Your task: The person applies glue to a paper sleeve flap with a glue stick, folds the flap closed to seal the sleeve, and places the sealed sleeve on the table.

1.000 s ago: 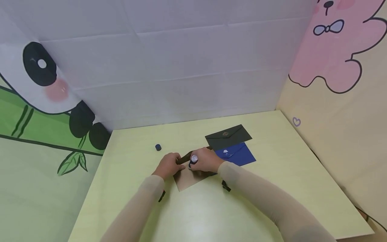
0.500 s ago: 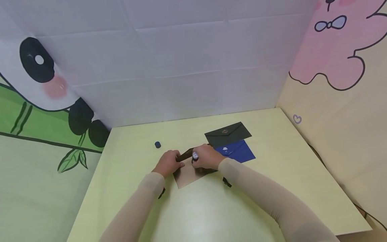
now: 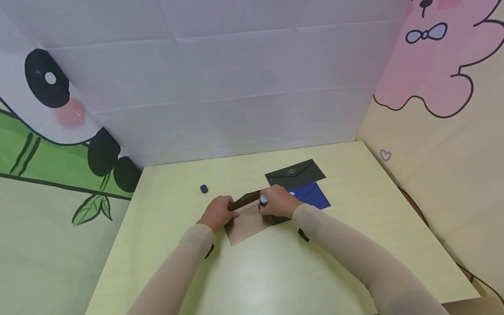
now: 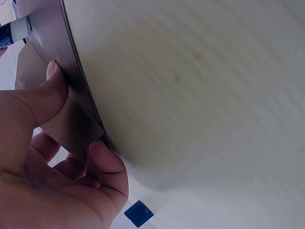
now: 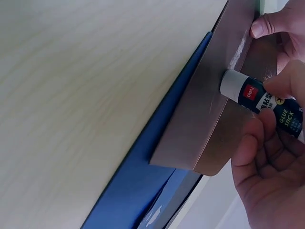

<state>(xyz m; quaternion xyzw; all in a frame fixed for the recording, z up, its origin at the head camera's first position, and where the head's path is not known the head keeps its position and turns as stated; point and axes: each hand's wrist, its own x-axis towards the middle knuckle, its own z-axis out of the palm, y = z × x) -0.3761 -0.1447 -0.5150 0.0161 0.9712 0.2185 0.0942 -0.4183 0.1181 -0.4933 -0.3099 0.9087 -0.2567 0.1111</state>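
Observation:
A brown envelope lies on the table, its darker flap folded out along the far side. My left hand pinches its left end, thumb on top and fingers curled behind the flap. In my right hand is a glue stick, gripped between thumb and fingers. The stick's white end touches the envelope near the fold, and a shiny smear trails from it toward the left hand. A small dark blue cap stands beyond the left hand.
A blue envelope lies partly under the brown one's right end. Behind it is a black envelope with a gold mark. The pale table meets a white cloth wall at the back.
My right hand has slid to the right along the brown envelope with the glue stick. The left hand keeps its hold on the left end.

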